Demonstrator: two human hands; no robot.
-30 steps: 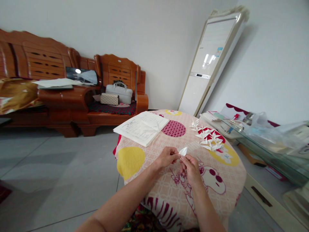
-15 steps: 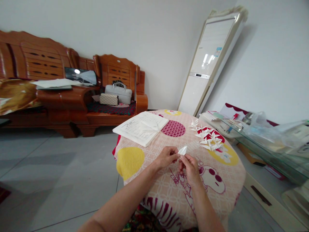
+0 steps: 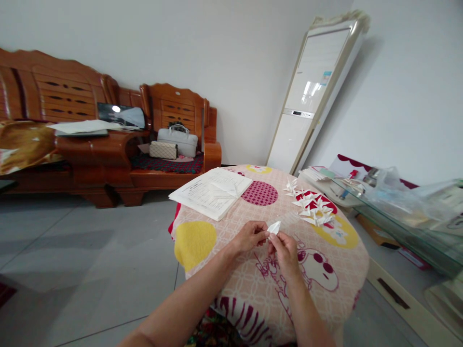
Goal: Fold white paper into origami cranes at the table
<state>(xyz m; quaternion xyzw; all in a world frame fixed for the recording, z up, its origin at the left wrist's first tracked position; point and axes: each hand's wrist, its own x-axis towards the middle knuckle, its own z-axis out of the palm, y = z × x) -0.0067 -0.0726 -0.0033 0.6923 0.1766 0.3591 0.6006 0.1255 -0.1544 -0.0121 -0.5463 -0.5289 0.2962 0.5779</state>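
Observation:
A small piece of folded white paper [image 3: 274, 227] with a pointed tip is pinched between my two hands over the table. My left hand [image 3: 252, 235] grips its left side with thumb and curled fingers. From the right and below, my right hand [image 3: 285, 246] holds its lower edge, thumb on top. Its finer folds are too small to make out. Beyond my right hand lies a cluster of several folded white paper cranes [image 3: 314, 207]. A stack of printed sheets [image 3: 202, 195] lies at the table's far left, with loose white paper pieces [image 3: 224, 189] on top.
The round table wears a patterned cloth [image 3: 235, 279]. At the right stands a glass-topped stand [image 3: 394, 217] holding plastic bags and papers. Behind are a tall white air conditioner [image 3: 307, 91] and a wooden sofa [image 3: 181, 106] with a grey bag [image 3: 184, 140].
Both hands stay closed on the folded paper at nearly the same place. The whole view has shifted very slightly.

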